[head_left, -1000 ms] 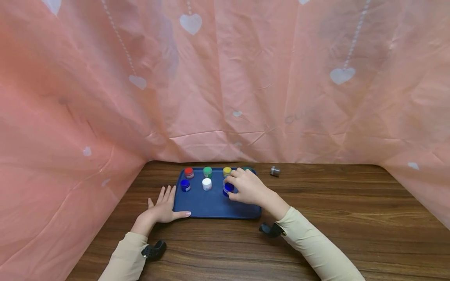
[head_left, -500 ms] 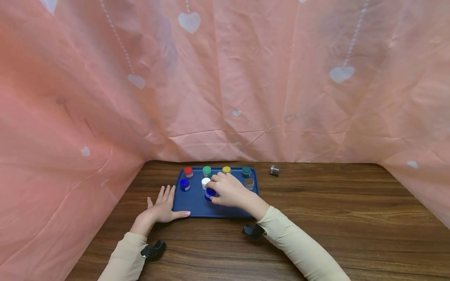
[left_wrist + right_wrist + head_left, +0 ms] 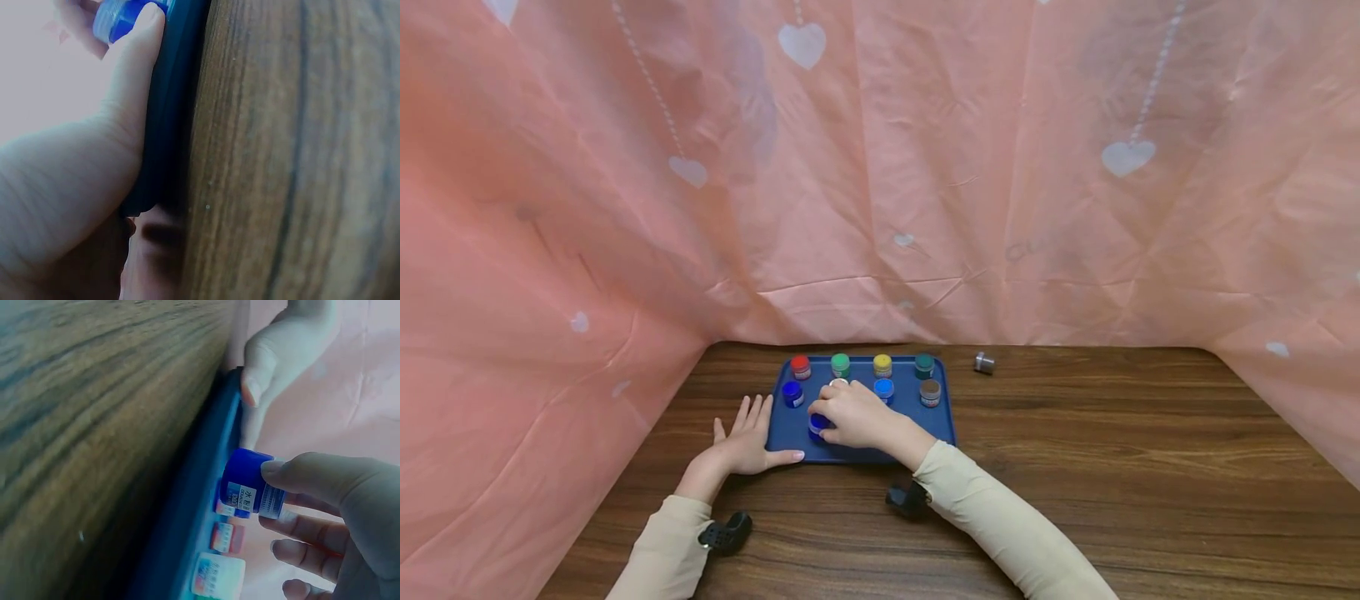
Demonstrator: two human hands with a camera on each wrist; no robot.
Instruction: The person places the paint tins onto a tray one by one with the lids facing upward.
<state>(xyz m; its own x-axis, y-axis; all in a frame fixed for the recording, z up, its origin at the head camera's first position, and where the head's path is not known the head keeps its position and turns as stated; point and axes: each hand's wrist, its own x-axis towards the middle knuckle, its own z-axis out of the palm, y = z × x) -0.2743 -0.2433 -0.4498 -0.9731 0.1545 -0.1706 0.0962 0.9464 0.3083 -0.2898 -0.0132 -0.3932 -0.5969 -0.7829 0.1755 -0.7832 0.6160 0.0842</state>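
My right hand [image 3: 857, 417] pinches a dark blue paint jar [image 3: 247, 481] between thumb and fingers, close over the front left of the blue tray [image 3: 917, 429]. Straight-fingered, my left hand [image 3: 741, 446] rests at the tray's left edge, its thumb along the front rim. Two rows of paint jars stand on the tray. At the back are a red jar [image 3: 801, 367], a green jar [image 3: 840, 365], a yellow jar [image 3: 882, 365] and a dark green jar [image 3: 924, 366]. In front of them stand a blue jar [image 3: 792, 393], a partly hidden white jar [image 3: 219, 575], a light blue jar [image 3: 883, 389] and a brown jar [image 3: 930, 392].
A small metal fitting [image 3: 984, 362] lies on the wooden table [image 3: 1112, 442], right of the tray. Pink curtain [image 3: 925, 208] with white hearts encloses the table at the back and sides. Black wrist cameras sit on both forearms.
My right hand has carried the dark blue jar leftward and forward toward the tray's near left corner, uncovering the light blue and brown jars. My left hand has stayed in place.
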